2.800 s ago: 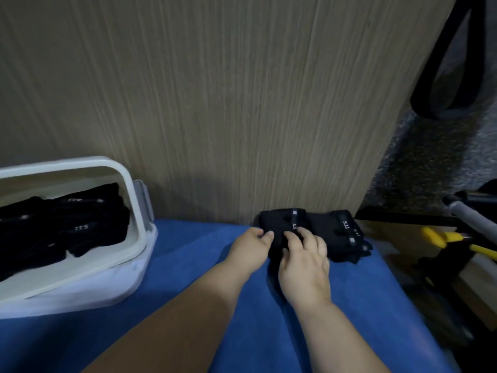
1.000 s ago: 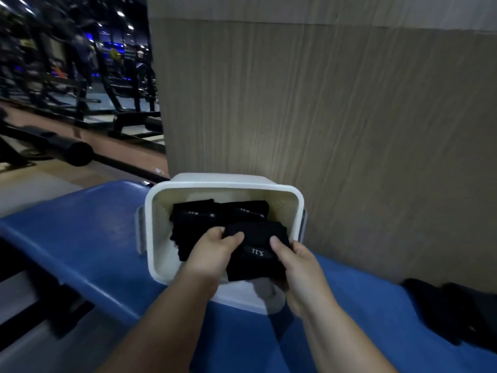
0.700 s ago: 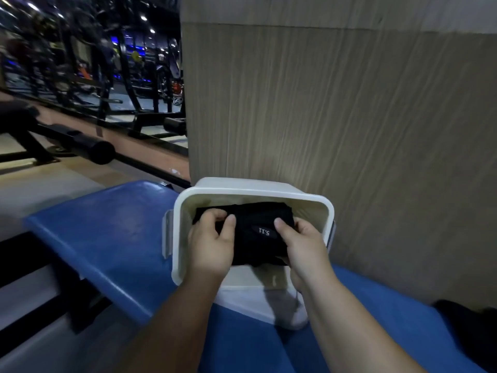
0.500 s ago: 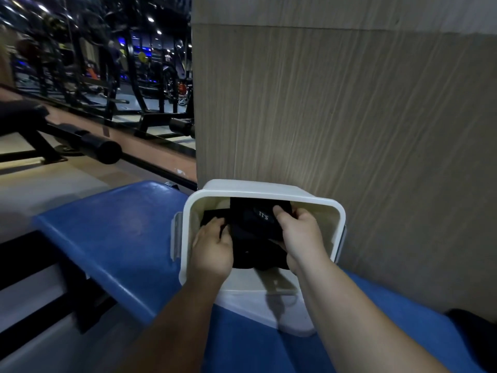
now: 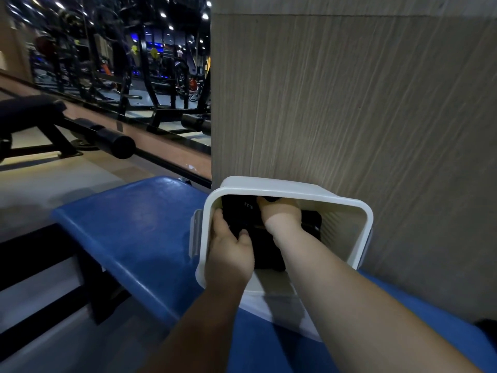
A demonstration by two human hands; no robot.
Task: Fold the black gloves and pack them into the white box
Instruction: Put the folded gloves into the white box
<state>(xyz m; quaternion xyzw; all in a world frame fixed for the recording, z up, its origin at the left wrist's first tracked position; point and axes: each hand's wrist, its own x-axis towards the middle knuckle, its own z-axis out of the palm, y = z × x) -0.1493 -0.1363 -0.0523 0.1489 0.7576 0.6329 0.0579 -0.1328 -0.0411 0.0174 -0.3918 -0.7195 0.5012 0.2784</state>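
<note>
Plastic, smooth and round-cornered, the white box (image 5: 282, 186) sits at lower centre on the blue padded bench (image 5: 134, 224). The black gloves (image 5: 239, 210), soft folded bundles, lie inside it. Packing is in hand: the left hand (image 5: 231, 251) pinches a bundle's edge, while the right hand (image 5: 281, 215) reaches deeper, its fingers hidden, so I cannot tell its grasp. The next move likely calls for letting go and drawing both hands out.

My forearms reach forward; left hand (image 5: 228, 249) pinches folded black fabric gloves (image 5: 236, 211), right hand (image 5: 281, 214) sits deeper, fingers hidden.
</note>
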